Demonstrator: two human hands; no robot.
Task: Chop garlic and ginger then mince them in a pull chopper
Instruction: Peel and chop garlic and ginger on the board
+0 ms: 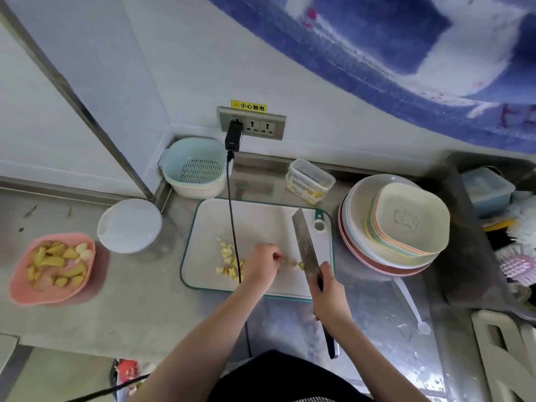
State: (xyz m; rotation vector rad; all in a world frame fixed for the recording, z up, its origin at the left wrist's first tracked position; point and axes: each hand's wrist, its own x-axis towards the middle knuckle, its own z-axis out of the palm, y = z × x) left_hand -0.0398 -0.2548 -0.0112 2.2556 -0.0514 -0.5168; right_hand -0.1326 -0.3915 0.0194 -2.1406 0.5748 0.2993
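**Chopping station: knife on board, ginger under the left hand**

Surroundings: a steel counter (139, 297) carries a white cutting board (255, 224) at centre. To the far left stands a pink bowl (20, 288) of ginger slices and garlic cloves. A white round lidded container (129, 226) sits between that bowl and the board. A pale blue colander bowl (193, 169) stands at the far wall, with a clear lidded box (311, 177) to its right. A stack of plates and bowls (394, 224) occupies the right side.

Obstruction: a black cable (233, 227) runs from the wall socket (252, 123) across the board and over the chopped pieces (227, 261).

Hands: the left hand (262, 266) rests on the board, fingers curled, pinching a small ginger piece (290, 262) just left of the blade. The right hand (329, 294) is clamped round the handle of the knife (304, 242), whose blade points away, edge down at the piece.
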